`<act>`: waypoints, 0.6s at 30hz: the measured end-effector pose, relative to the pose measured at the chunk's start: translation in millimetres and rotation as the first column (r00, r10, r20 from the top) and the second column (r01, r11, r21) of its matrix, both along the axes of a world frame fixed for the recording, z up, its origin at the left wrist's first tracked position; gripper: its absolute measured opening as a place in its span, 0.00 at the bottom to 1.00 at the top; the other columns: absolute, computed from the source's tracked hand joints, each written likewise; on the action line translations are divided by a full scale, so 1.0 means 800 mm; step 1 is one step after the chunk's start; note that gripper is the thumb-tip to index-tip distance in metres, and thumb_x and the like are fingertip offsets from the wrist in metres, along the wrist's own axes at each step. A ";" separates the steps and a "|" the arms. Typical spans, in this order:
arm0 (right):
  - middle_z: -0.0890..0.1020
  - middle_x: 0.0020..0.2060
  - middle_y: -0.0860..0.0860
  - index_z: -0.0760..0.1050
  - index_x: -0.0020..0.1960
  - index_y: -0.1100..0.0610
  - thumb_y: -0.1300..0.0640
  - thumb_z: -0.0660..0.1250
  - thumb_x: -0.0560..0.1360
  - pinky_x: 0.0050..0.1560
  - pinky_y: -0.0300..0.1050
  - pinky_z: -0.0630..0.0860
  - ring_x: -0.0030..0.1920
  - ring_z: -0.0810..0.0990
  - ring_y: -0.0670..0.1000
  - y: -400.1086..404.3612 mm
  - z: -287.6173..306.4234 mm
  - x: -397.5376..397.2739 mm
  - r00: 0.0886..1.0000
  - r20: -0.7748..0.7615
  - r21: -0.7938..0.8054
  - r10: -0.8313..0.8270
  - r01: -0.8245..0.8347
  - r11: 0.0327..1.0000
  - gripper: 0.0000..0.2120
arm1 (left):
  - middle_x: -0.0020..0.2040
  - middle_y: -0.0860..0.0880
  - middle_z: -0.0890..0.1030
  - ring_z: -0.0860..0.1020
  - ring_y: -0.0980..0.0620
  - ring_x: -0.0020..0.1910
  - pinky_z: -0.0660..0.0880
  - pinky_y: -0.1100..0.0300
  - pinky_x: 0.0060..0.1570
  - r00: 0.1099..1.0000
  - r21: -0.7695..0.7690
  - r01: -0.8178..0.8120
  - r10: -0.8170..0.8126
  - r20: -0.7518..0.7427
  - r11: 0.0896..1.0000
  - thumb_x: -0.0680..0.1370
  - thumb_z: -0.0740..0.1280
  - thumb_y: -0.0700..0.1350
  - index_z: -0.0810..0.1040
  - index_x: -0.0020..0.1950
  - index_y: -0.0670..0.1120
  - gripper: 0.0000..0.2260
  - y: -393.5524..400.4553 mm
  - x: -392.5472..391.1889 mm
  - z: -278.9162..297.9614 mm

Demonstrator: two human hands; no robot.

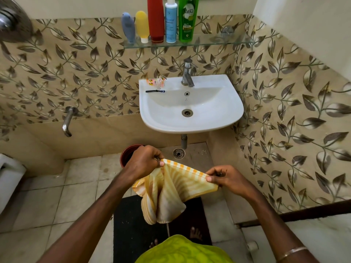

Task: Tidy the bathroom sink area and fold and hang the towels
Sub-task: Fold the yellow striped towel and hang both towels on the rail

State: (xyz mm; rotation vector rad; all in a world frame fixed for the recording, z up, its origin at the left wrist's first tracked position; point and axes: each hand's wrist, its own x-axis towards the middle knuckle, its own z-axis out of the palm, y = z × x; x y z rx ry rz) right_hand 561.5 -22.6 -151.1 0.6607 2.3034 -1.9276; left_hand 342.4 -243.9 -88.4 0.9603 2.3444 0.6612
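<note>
We stood before the white ceramic wall sink (191,118), set against beige leaf-patterned tiles, with a dark floor mat (131,224) below it. Below the sink, our left hand (144,160) and right hand (226,177) each had a pinching grip on the top hem of the yellow-and-white striped cloth towel (171,190), which hung between them. Above the sink, a green bottle (188,19) on the glass shelf (218,41) read "Vatika".
</note>
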 end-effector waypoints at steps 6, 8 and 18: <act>0.87 0.43 0.55 0.88 0.50 0.53 0.65 0.75 0.74 0.42 0.46 0.80 0.42 0.84 0.52 -0.005 0.021 0.000 0.998 -0.064 -0.089 0.004 -0.009 0.996 0.09 | 0.41 0.56 0.84 0.79 0.61 0.41 0.70 0.66 0.37 0.998 0.008 -0.066 0.066 0.003 0.998 0.76 0.74 0.43 0.86 0.47 0.49 0.02 0.003 -0.005 -0.002; 0.88 0.50 0.53 0.87 0.52 0.56 0.67 0.73 0.74 0.50 0.45 0.82 0.50 0.86 0.51 -0.008 0.029 0.001 0.997 -0.049 -0.129 0.067 -0.073 0.989 0.10 | 0.40 0.57 0.83 0.79 0.61 0.40 0.69 0.66 0.34 0.997 0.013 -0.081 0.081 0.005 0.997 0.76 0.73 0.43 0.86 0.46 0.49 0.02 0.005 -0.004 0.000; 0.88 0.45 0.54 0.87 0.47 0.57 0.63 0.78 0.68 0.55 0.46 0.83 0.49 0.87 0.52 -0.035 0.052 -0.020 0.957 -0.288 0.016 -0.015 0.020 1.000 0.09 | 0.39 0.58 0.83 0.81 0.62 0.39 0.74 0.67 0.32 0.990 0.087 -0.070 0.059 0.130 0.994 0.76 0.74 0.43 0.86 0.47 0.51 0.04 0.016 0.018 0.009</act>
